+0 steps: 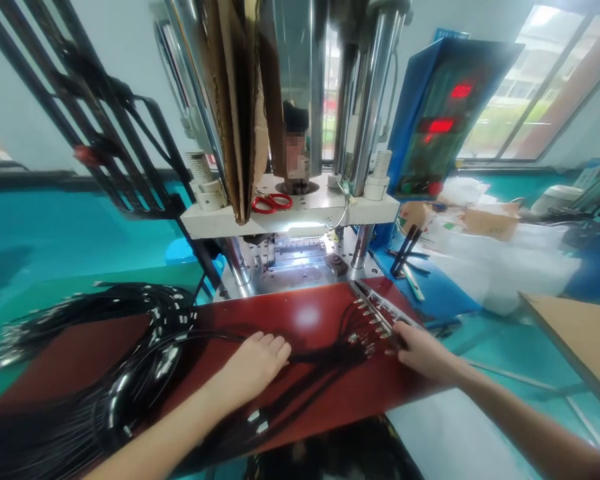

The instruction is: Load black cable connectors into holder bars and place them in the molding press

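White-painted plate and steel columns are forming the press (220, 225), which I am seeing at 12 o'clock, a lamp lighting its bed. Reddish-brown and glossy, the tabletop (305, 310) is spreading in front of it, from 3 round to 9 o'clock. The black cable bundle (153, 373) is looping over its left part at 8 o'clock, with some cables running right beneath my left hand. At 2 o'clock the blue control box (410, 100) is showing red lit displays, and at 11 the folded cardboard (230, 107) is standing upright against the press.

My left hand (261, 360), at 7 o'clock, is curling narrowly over the black cables (313, 357), holding them low over the tabletop. My right hand (417, 347), at 4 o'clock, is closing its fingers on the near end of the slim metal strip (374, 308), which is slanting away toward the press. At 11 o'clock, close to centre, the red-handled scissors (273, 203) are resting on the press's white plate. Smallest of all, the metal cable ends (379, 329) are lining up along the strip, with more lying loosely just beside it.
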`<act>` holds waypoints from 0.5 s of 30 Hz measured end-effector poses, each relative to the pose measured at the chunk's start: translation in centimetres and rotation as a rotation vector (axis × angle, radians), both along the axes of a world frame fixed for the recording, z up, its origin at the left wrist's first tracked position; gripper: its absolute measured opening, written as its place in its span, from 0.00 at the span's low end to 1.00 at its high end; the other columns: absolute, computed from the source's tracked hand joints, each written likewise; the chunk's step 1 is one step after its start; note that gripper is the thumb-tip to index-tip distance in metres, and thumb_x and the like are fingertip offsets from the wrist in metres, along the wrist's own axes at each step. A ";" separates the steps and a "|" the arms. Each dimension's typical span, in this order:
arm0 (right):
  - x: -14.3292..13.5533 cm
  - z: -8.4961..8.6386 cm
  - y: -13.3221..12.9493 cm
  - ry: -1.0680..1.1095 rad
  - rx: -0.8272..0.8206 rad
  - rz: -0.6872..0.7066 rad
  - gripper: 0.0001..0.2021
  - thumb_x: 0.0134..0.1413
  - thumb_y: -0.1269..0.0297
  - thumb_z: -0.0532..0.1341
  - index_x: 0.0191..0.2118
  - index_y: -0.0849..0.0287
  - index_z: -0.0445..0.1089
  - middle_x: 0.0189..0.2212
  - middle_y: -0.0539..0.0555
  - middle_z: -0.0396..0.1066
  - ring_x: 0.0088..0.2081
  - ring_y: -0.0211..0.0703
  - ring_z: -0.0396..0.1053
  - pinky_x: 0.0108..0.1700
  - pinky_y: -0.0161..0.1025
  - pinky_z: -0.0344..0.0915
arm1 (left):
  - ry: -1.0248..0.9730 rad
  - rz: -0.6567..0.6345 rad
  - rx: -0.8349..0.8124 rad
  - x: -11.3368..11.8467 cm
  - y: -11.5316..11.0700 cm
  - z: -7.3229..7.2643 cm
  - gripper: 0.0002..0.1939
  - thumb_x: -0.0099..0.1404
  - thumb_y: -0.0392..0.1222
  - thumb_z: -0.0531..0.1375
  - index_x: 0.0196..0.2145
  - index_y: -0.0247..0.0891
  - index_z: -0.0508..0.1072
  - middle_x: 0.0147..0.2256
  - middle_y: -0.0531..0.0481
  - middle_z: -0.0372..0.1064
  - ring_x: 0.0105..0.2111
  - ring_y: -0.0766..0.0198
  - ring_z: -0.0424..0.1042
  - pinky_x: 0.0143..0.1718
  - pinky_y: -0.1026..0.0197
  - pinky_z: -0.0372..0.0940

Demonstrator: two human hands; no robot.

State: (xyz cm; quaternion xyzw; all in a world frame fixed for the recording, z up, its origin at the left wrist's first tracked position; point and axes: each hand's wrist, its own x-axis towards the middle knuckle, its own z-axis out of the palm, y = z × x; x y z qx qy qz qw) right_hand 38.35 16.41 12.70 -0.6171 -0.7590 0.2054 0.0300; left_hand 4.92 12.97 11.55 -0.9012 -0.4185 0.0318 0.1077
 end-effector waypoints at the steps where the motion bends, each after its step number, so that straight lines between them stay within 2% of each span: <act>1: 0.1 0.3 0.7 0.013 -0.014 -0.040 0.08 0.41 0.76 0.52 0.30 0.58 0.59 0.23 0.50 0.67 0.26 0.41 0.66 0.27 0.34 0.55 | -0.007 -0.002 -0.003 0.3 -0.1 0.4 0.08 0.65 0.36 0.46 0.34 0.37 0.63 0.31 0.48 0.65 0.30 0.60 0.64 0.33 0.57 0.56; 4: 0.5 1.5 2.9 0.024 0.019 -0.121 0.08 0.43 0.77 0.50 0.29 0.58 0.58 0.19 0.48 0.65 0.24 0.39 0.63 0.26 0.33 0.52 | -0.042 -0.008 -0.006 1.4 -0.5 1.6 0.08 0.65 0.37 0.45 0.35 0.37 0.63 0.32 0.48 0.65 0.31 0.60 0.64 0.33 0.56 0.56; 8: -0.2 3.6 6.3 0.027 0.155 -0.072 0.07 0.40 0.76 0.52 0.27 0.58 0.61 0.24 0.50 0.66 0.28 0.41 0.63 0.27 0.34 0.51 | -0.128 0.015 0.027 2.3 -1.1 3.0 0.09 0.66 0.38 0.44 0.37 0.37 0.62 0.33 0.47 0.64 0.32 0.60 0.64 0.34 0.56 0.56; 12: -3.0 5.5 10.6 0.067 0.234 0.042 0.06 0.41 0.75 0.54 0.27 0.58 0.65 0.25 0.49 0.68 0.30 0.41 0.64 0.30 0.34 0.54 | -0.190 0.062 0.055 2.1 -0.9 3.9 0.10 0.66 0.39 0.43 0.37 0.38 0.62 0.33 0.48 0.64 0.32 0.60 0.63 0.34 0.56 0.56; 15: -6.2 6.2 14.6 0.099 0.236 0.121 0.09 0.43 0.77 0.54 0.29 0.60 0.68 0.26 0.49 0.69 0.33 0.40 0.66 0.33 0.34 0.57 | -0.213 0.148 0.092 1.4 0.6 3.7 0.10 0.66 0.39 0.43 0.36 0.38 0.62 0.32 0.48 0.64 0.31 0.60 0.63 0.34 0.56 0.56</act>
